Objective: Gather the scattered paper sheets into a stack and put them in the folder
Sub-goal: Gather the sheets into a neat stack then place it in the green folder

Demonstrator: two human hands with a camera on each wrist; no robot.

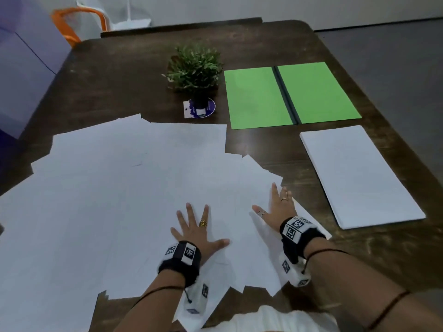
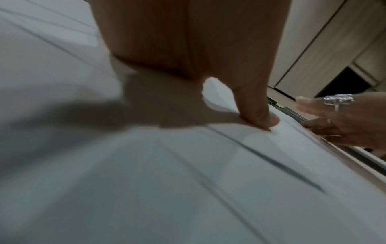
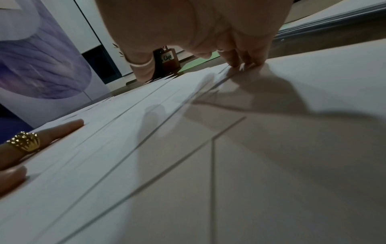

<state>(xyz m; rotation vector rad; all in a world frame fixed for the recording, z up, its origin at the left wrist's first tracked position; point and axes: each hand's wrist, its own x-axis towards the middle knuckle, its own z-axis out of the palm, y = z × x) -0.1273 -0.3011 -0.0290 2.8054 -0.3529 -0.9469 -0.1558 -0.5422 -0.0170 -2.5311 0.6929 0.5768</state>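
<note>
Both the left hand [image 1: 197,232] and right hand [image 1: 278,207] are laid flat, fingers spread, on the sheets [image 1: 119,188], probably for sweeping them together; the folder [image 1: 290,94] lies beyond the fingertips.

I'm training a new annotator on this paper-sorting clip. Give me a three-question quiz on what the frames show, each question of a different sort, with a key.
1. True or false: the green folder lies open on the table.
2. Multiple choice: what is the left hand doing? A) pinching a single sheet B) pressing flat, fingers spread, on the scattered sheets C) lifting the potted plant
3. Fill in: the neat paper stack lies to the ____ of the right hand.

Key: 1 true; 2 B; 3 right
</note>
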